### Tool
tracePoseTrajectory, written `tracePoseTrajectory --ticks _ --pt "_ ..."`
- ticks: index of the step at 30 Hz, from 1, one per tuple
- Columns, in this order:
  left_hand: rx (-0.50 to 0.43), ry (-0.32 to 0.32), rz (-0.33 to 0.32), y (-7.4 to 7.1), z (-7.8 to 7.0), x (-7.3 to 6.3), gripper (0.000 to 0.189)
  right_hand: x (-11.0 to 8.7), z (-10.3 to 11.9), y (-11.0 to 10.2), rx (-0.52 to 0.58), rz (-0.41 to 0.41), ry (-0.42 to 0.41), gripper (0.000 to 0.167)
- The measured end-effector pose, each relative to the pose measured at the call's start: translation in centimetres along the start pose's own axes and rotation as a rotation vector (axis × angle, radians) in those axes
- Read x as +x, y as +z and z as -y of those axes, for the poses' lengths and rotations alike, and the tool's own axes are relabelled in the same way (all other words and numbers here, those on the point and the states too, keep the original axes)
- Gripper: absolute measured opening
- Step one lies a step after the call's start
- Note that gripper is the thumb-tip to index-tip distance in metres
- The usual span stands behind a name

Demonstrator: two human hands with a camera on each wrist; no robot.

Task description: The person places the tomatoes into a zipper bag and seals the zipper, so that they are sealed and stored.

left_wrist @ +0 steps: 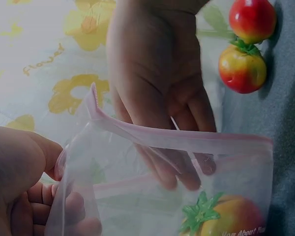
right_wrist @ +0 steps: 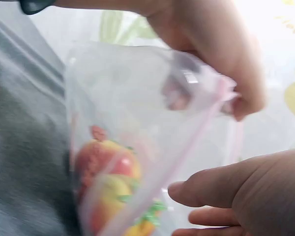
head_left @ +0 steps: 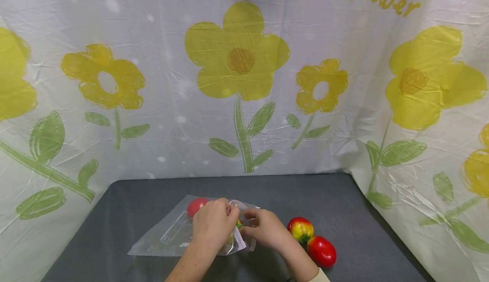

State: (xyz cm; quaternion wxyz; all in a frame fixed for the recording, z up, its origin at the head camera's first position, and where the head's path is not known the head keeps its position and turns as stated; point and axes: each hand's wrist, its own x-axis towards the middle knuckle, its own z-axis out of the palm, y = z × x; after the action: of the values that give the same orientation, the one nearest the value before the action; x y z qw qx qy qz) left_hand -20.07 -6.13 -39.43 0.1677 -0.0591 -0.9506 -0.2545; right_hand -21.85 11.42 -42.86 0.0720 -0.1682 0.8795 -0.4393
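Note:
A clear zip bag [head_left: 172, 235] with a pink-edged mouth lies on the dark table, several red-and-yellow toy fruits inside; one red fruit [head_left: 196, 207] shows through its far side. My left hand [head_left: 214, 224] grips the bag at its pink rim, fingers curled round the plastic in the left wrist view. My right hand [head_left: 269, 229] is at the mouth, its fingertips seen through the film above a fruit [left_wrist: 231, 216] with green leaves. In the right wrist view, thumb and fingers stand apart with nothing between them. Whether that hand touches the fruit I cannot tell.
Right of the bag, a red-and-yellow toy fruit [head_left: 300, 229] and a redder one [head_left: 321, 251] lie side by side on the grey table [head_left: 153, 191]. A curtain [head_left: 172, 125] printed with yellow flowers hangs behind the table and along its sides.

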Motion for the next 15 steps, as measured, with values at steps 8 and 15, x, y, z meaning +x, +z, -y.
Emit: tracePoseTrajectory --ticks 8,15 --pt "-0.048 -0.004 0.007 -0.1 -0.1 -0.1 0.029 -0.9 0.3 -2.9 -0.016 -0.046 -0.01 0.042" --pt "-0.093 -0.024 0.01 -0.2 -0.2 -0.1 0.019 -1.6 0.3 -5.2 -0.015 -0.073 0.067 0.044"
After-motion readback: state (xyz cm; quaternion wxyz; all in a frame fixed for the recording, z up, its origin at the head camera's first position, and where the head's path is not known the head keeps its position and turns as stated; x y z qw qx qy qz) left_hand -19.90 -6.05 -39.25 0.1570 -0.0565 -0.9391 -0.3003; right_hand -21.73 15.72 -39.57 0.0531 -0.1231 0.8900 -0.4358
